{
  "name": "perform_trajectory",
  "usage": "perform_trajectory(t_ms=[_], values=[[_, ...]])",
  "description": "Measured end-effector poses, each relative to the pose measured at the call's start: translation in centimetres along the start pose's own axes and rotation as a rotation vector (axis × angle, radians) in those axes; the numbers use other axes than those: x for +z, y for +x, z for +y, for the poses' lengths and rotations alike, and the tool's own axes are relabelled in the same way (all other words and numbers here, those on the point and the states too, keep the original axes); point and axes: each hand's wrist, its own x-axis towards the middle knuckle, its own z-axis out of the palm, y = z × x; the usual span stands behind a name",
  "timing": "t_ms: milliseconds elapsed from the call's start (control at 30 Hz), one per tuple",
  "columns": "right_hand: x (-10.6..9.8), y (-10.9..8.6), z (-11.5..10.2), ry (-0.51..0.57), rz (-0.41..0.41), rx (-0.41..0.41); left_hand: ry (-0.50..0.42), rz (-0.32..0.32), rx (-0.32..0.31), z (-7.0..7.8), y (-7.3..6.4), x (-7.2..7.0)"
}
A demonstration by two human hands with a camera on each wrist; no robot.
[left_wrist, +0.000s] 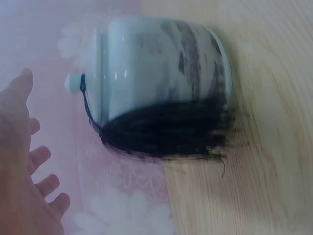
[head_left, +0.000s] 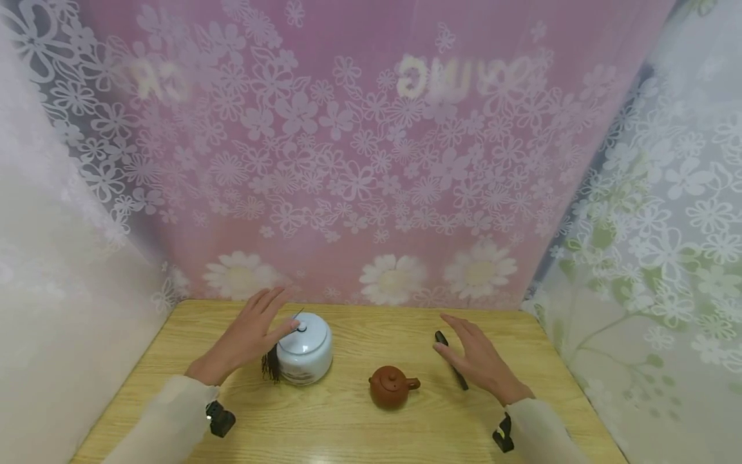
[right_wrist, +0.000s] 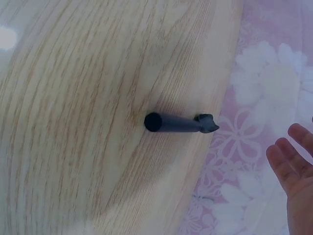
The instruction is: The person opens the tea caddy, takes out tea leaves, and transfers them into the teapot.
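A white lidded porcelain jar (head_left: 305, 351) with dark ink-like painting stands on the left of the table. From its lid knob (left_wrist: 73, 82) a black tassel (left_wrist: 166, 129) hangs down the side. My left hand (head_left: 252, 332) is beside and above the jar, fingers extended; its thumb overlaps the knob in the head view, while the left wrist view shows a gap. On the right, my right hand (head_left: 478, 357) hovers with fingers spread and nothing in them, over a dark slim rod with a wider head (right_wrist: 178, 123) that lies on the tabletop.
Between the hands, nearer the front, sits a small reddish-brown teapot (head_left: 390, 388), its handle pointing right. The wooden table (head_left: 348, 432) meets a pink floral curtain (head_left: 359, 161) at the back. Pale cloth hangs along both sides.
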Motion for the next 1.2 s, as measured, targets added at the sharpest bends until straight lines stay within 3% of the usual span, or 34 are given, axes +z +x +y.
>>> perform_trajectory(t_ms=[167,400,767,1200], values=[[0.2,0.2,-0.6,-0.011,0.001,-0.012,-0.035,-0.004,0.056,1.2,0.5,0.6],[0.7,0.4,-1.3,0.006,0.011,-0.040,-0.079,-0.046,0.053,2.8,1.2,1.5],[1.4,0.8,-2.2,0.075,0.001,-0.061,-0.107,-0.041,0.118,5.2,2.1,3.0],[2.3,1.0,-3.6,0.159,0.020,-0.075,-0.262,-0.131,0.098,8.3,2.7,5.0]])
